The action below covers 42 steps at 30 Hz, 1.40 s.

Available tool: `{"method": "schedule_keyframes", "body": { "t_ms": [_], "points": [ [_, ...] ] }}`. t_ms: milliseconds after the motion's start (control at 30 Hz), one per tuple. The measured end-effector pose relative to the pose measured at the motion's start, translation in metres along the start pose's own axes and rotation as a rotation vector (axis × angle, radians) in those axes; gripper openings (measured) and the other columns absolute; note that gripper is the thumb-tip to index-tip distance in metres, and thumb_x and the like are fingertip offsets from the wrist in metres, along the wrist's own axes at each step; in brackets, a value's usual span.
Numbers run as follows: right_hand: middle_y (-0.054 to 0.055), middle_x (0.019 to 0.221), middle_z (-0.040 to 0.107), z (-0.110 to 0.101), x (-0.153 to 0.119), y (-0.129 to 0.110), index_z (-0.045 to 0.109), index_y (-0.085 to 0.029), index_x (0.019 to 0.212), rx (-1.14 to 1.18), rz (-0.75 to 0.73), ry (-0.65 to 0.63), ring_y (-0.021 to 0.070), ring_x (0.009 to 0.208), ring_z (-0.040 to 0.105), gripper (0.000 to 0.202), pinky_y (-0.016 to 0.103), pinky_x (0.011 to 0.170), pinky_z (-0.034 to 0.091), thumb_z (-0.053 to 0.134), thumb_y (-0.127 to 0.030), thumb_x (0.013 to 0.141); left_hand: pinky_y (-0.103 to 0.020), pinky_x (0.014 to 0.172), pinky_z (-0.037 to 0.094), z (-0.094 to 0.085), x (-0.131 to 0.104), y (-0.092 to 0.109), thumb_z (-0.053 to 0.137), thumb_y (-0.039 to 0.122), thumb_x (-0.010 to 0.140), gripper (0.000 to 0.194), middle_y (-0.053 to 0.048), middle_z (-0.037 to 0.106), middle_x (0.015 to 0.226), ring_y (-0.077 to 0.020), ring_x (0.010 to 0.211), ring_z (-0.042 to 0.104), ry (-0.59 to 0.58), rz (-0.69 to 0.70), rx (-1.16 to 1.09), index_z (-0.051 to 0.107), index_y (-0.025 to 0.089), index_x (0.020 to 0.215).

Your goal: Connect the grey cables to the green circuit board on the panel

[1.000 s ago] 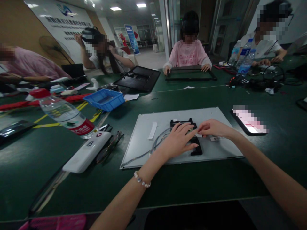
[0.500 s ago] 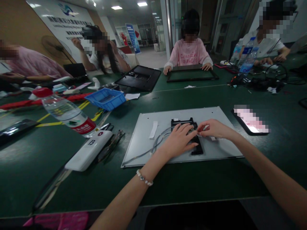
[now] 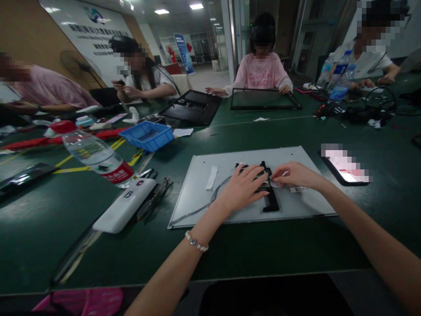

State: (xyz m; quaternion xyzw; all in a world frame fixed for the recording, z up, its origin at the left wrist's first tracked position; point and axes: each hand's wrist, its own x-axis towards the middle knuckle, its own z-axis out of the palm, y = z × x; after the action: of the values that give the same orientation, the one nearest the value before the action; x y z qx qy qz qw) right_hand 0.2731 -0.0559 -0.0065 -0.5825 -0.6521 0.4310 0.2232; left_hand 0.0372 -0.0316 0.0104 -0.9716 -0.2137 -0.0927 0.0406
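Note:
On the table lies a flat light-grey panel (image 3: 289,156) with a black plastic bracket (image 3: 271,204) on its middle. My left hand (image 3: 244,188) rests over the bracket with its fingers spread, covering much of it. Close to the bracket's right edge, my right hand (image 3: 294,174) pinches; what sits between the fingertips is too small to name. Grey cables (image 3: 194,212) run from beneath my left hand toward the panel's near left corner. A white paper strip (image 3: 211,177) lies left of the bracket, and a small label (image 3: 297,189) lies below my right hand.
A phone (image 3: 345,166) lies right of the panel. To the left are a white power bank (image 3: 125,205), glasses (image 3: 156,199), a tilted water bottle (image 3: 98,153) and a blue tray (image 3: 146,136). Several co-workers sit around; one holds a black frame (image 3: 265,107) opposite me.
My left hand has shifted slightly on the bracket; my right hand still pinches at its edge. The co-worker opposite has moved one hand sideways off the black frame, which is tipped up more.

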Motion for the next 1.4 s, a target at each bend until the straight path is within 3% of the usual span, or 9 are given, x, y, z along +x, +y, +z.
{"method": "schedule_keyframes", "body": {
  "t_ms": [233, 400, 500, 667, 800, 967, 1033, 1200, 1400],
  "points": [
    [0.006, 0.092, 0.071, -0.007, -0.007, -0.007, 0.069, -0.018, 0.09, -0.089, -0.018, 0.063, 0.0166, 0.068, 0.066, 0.023, 0.03, 0.068, 0.048, 0.057, -0.035, 0.08, -0.044, 0.102, 0.035, -0.012, -0.027, -0.068, 0.04, 0.031, 0.094, 0.036, -0.009, 0.051, 0.129, -0.0266, 0.118, 0.047, 0.19, -0.362, -0.009, 0.048, 0.02, 0.128],
    [0.006, 0.094, 0.07, -0.004, -0.007, -0.01, 0.069, -0.019, 0.089, -0.141, -0.086, 0.157, 0.0177, 0.068, 0.066, 0.025, 0.032, 0.071, 0.047, 0.052, -0.037, 0.082, -0.037, 0.09, 0.047, 0.003, -0.054, -0.112, 0.048, 0.032, 0.086, 0.043, -0.008, 0.056, 0.121, -0.0193, 0.091, 0.059, 0.143, -0.467, -0.266, 0.052, 0.017, 0.125],
    [0.005, 0.089, 0.071, 0.002, -0.006, -0.011, 0.069, -0.019, 0.09, -0.175, -0.119, 0.201, 0.018, 0.068, 0.065, 0.027, 0.031, 0.069, 0.047, 0.051, -0.037, 0.083, -0.033, 0.081, 0.049, 0.007, -0.058, -0.119, 0.049, 0.03, 0.081, 0.038, -0.007, 0.062, 0.109, -0.0159, 0.075, 0.059, 0.089, -0.464, -0.343, 0.06, 0.018, 0.115],
    [0.003, 0.082, 0.071, 0.009, -0.006, -0.014, 0.071, -0.02, 0.088, -0.276, -0.2, 0.329, 0.0178, 0.069, 0.064, 0.024, 0.03, 0.066, 0.046, 0.052, -0.033, 0.083, -0.028, 0.074, 0.046, 0.005, -0.058, -0.122, 0.046, 0.023, 0.08, 0.026, -0.006, 0.067, 0.09, -0.0167, 0.076, 0.06, 0.11, -0.449, -0.325, 0.069, 0.016, 0.091],
    [0.004, 0.086, 0.072, 0.012, -0.007, -0.018, 0.072, -0.02, 0.09, -0.305, -0.247, 0.423, 0.0185, 0.074, 0.065, 0.024, 0.031, 0.068, 0.046, 0.052, -0.031, 0.084, -0.025, 0.067, 0.043, -0.005, -0.06, -0.128, 0.052, 0.026, 0.079, 0.022, -0.005, 0.068, 0.084, -0.0151, 0.071, 0.058, 0.263, -0.551, -0.456, 0.07, 0.016, 0.087],
    [0.005, 0.089, 0.071, 0.014, -0.006, -0.02, 0.071, -0.019, 0.091, -0.336, -0.289, 0.482, 0.018, 0.072, 0.065, 0.023, 0.032, 0.069, 0.048, 0.051, -0.029, 0.085, -0.021, 0.054, 0.035, -0.022, -0.063, -0.125, 0.06, 0.032, 0.077, 0.023, -0.002, 0.061, 0.07, -0.0099, 0.058, 0.048, 0.451, -0.657, -0.845, 0.068, 0.014, 0.088],
    [0.006, 0.09, 0.071, 0.016, -0.006, -0.021, 0.07, -0.018, 0.091, -0.368, -0.315, 0.494, 0.0182, 0.073, 0.065, 0.023, 0.032, 0.069, 0.048, 0.05, -0.028, 0.086, -0.02, 0.054, 0.035, -0.026, -0.063, -0.121, 0.062, 0.032, 0.076, 0.022, -0.001, 0.06, 0.069, -0.0093, 0.058, 0.048, 0.383, -0.638, -0.934, 0.067, 0.014, 0.087],
    [0.007, 0.095, 0.069, 0.028, -0.008, -0.029, 0.067, -0.017, 0.096, -0.45, -0.421, 0.515, 0.0195, 0.084, 0.063, 0.023, 0.035, 0.075, 0.05, 0.046, -0.023, 0.09, -0.023, 0.063, 0.042, -0.027, -0.06, -0.11, 0.062, 0.034, 0.075, 0.022, -0.004, 0.065, 0.08, -0.0128, 0.069, 0.055, 0.045, -0.548, -0.926, 0.068, 0.014, 0.083],
    [0.011, 0.125, 0.058, 0.051, -0.012, -0.048, 0.055, -0.016, 0.125, -0.577, -0.646, 0.438, 0.0217, 0.113, 0.054, 0.035, 0.043, 0.096, 0.046, 0.043, -0.022, 0.093, -0.025, 0.069, 0.044, -0.028, -0.059, -0.106, 0.058, 0.034, 0.076, 0.023, -0.003, 0.067, 0.082, -0.015, 0.073, 0.059, -0.152, -0.528, -0.823, 0.068, 0.015, 0.086]
  ]
}}
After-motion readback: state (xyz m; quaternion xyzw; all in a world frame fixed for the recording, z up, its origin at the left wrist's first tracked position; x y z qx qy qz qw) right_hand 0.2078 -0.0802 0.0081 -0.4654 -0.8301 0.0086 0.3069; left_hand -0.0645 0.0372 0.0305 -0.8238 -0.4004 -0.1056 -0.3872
